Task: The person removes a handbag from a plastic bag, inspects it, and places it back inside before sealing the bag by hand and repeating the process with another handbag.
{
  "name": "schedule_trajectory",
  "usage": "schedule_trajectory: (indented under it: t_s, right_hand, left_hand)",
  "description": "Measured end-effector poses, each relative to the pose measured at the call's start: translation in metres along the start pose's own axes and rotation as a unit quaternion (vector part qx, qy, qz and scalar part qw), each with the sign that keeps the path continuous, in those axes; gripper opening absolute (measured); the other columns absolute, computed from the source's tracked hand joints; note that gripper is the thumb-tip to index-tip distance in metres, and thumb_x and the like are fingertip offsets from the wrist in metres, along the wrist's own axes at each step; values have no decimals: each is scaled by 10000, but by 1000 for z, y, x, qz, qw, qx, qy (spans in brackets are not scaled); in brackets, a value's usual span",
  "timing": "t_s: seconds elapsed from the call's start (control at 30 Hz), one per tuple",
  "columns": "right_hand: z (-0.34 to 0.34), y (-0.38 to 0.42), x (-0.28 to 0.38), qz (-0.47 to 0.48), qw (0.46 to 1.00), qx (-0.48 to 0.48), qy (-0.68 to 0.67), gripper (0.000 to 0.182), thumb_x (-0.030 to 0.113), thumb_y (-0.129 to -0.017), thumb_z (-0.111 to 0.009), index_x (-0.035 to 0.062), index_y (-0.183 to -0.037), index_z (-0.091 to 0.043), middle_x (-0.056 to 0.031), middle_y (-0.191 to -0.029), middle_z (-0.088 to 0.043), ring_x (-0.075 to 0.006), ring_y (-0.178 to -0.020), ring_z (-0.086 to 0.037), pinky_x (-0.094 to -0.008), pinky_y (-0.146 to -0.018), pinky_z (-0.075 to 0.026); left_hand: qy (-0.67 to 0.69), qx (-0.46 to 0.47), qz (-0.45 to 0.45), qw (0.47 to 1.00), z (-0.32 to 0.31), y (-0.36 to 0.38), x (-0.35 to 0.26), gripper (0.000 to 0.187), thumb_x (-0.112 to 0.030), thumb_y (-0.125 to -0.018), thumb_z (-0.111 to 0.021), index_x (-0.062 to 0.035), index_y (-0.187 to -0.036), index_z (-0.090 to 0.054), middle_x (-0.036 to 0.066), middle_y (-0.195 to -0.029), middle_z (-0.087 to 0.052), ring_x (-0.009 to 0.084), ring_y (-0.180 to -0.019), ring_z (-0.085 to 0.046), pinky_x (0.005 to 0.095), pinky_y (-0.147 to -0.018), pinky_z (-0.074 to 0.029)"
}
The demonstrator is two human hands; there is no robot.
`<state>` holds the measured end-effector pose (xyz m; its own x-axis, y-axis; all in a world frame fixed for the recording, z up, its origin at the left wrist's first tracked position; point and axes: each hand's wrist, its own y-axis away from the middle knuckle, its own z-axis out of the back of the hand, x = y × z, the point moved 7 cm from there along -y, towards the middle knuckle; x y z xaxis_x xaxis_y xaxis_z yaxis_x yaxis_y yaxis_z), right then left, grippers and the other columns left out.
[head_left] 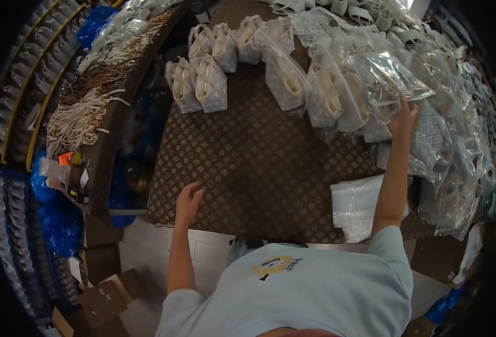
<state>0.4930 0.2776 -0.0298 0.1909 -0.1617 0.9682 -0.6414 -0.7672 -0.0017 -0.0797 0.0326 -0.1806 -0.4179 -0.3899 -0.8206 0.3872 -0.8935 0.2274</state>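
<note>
My right hand reaches out over the pile on the right, its fingers closed at the near edge of a clear plastic bag. That bag lies over several bagged handbags. Close to its left, small pale patterned handbags stand in clear wrapping. My left hand hovers near the front left of the brown patterned table, with nothing in it and its fingers loosely apart. A stack of flat clear plastic bags lies by the front edge, beside my right forearm.
Unwrapped handbags stand at the table's far left. Straps lie heaped on a side bench. Racks of bags line the left. Blue plastic sacks and an open cardboard box sit lower left. Bagged goods crowd the right.
</note>
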Motion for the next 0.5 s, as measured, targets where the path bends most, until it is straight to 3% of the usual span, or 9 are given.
schedule_trajectory:
  t_s: [0.07, 0.13, 0.2, 0.3, 0.37, 0.4, 0.47, 0.5]
  right_hand:
    - [43, -18, -24, 157, 986, -28, 56, 757, 163, -860, -636, 24, -1437, -165, -192, -1427, -296, -239, -1257, -390, -361, -1005, -357]
    - [46, 45, -5, 189, 976, -20, 105, 707, 139, -884, -612, 6, -1433, -188, -193, -1391, -350, -229, -1263, -383, -324, -1051, -297]
    - [52, 86, -16, 193, 975, 31, 103, 640, 113, -903, -578, 22, -1429, -226, -173, -1369, -387, -221, -1244, -407, -311, -1024, -329]
    - [42, 160, -41, 161, 976, 69, 130, 514, 76, -912, -552, 42, -1383, -349, -132, -1319, -453, -184, -1198, -443, -291, -990, -358]
    - [26, 207, -67, 135, 966, 116, 186, 414, 81, -918, -547, 41, -1319, -450, -95, -1265, -512, -148, -1148, -476, -265, -957, -374]
    - [19, 226, -79, 113, 954, 144, 238, 368, 88, -923, -543, 37, -1284, -492, -78, -1240, -535, -130, -1124, -489, -249, -942, -378]
    - [-3, 266, -91, 64, 953, 194, 222, 315, 101, -928, -544, 34, -1236, -537, -55, -1213, -560, -105, -1103, -492, -227, -885, -400]
    - [-7, 276, -91, 60, 955, 183, 225, 315, 101, -928, -544, 34, -1236, -537, -55, -1213, -560, -105, -1103, -492, -227, -885, -400]
  left_hand:
    - [-59, 3, -80, 995, 3, -49, -31, 448, -218, -892, -585, -25, -1283, -482, 159, -1261, -522, 254, -1126, -521, 349, -931, -420]
    - [-55, -29, -124, 990, 4, -104, -63, 534, -255, -891, -590, -44, -1347, -407, 168, -1375, -408, 292, -1247, -429, 372, -985, -386]
    - [-135, -87, -238, 958, 0, -163, -88, 573, -269, -891, -587, -55, -1374, -365, 161, -1434, -335, 328, -1273, -397, 394, -999, -379]
    - [-172, -84, -248, 950, -16, -218, -130, 540, -248, -883, -600, -73, -1350, -393, 139, -1406, -362, 331, -1260, -405, 409, -963, -412]
    - [-294, -68, -241, 922, -35, -238, -142, 407, -198, -853, -625, -71, -1214, -488, 131, -1284, -468, 344, -1218, -440, 421, -905, -453]
    - [-287, -57, -250, 923, -40, -247, -144, 407, -198, -853, -625, -71, -1214, -488, 131, -1284, -468, 344, -1218, -440, 421, -905, -453]
    - [-240, -17, -219, 946, -45, -265, -134, 246, -147, -819, -638, -61, -1025, -534, 97, -1121, -547, 358, -1150, -489, 422, -860, -480]
    - [-242, -7, -224, 944, -45, -259, -132, 246, -147, -819, -638, -61, -1025, -534, 97, -1121, -547, 358, -1150, -489, 422, -860, -480]
